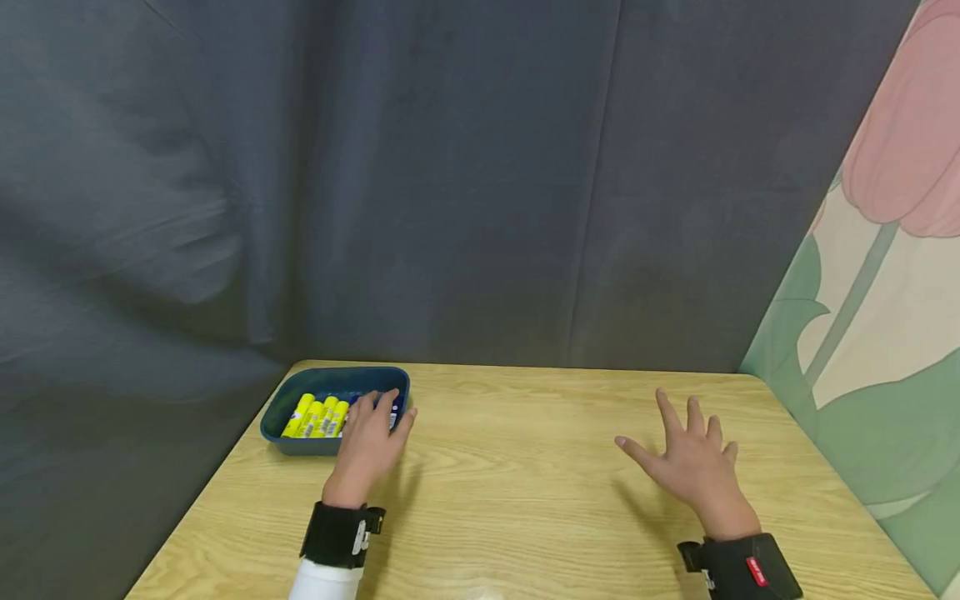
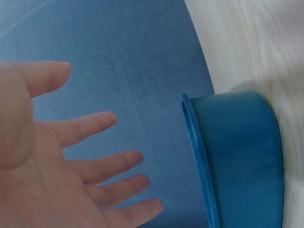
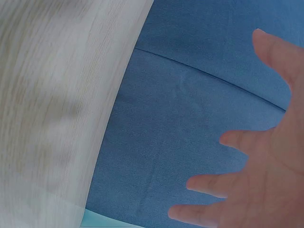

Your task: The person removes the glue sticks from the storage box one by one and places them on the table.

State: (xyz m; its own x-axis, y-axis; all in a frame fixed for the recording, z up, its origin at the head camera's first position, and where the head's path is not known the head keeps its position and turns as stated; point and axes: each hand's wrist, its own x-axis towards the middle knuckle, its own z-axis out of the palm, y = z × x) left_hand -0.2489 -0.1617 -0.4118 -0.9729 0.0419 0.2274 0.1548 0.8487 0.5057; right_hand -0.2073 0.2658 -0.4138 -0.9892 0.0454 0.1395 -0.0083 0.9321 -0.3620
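Note:
A dark blue plastic bin (image 1: 300, 447) stands at the table's back left, with several yellow tubes (image 1: 330, 418) with white labels lying side by side in it. Over its right front part hovers my left hand (image 1: 371, 446), fingers spread and nothing held; it hides part of what lies inside. In the left wrist view the left palm (image 2: 52, 180) faces the outer wall of the bin (image 2: 242, 156), with a gap between fingertips and rim. My right hand (image 1: 696, 468) is held above the table at the right, its fingers spread wide and holding nothing, as the right wrist view also shows.
The light wooden table (image 1: 525, 500) ends at a dark grey-blue curtain (image 1: 465, 183) along the back and left. A wall with a painted pink tulip and green leaves (image 1: 885, 400) borders the right side. Each wrist wears a black strap (image 1: 333, 535).

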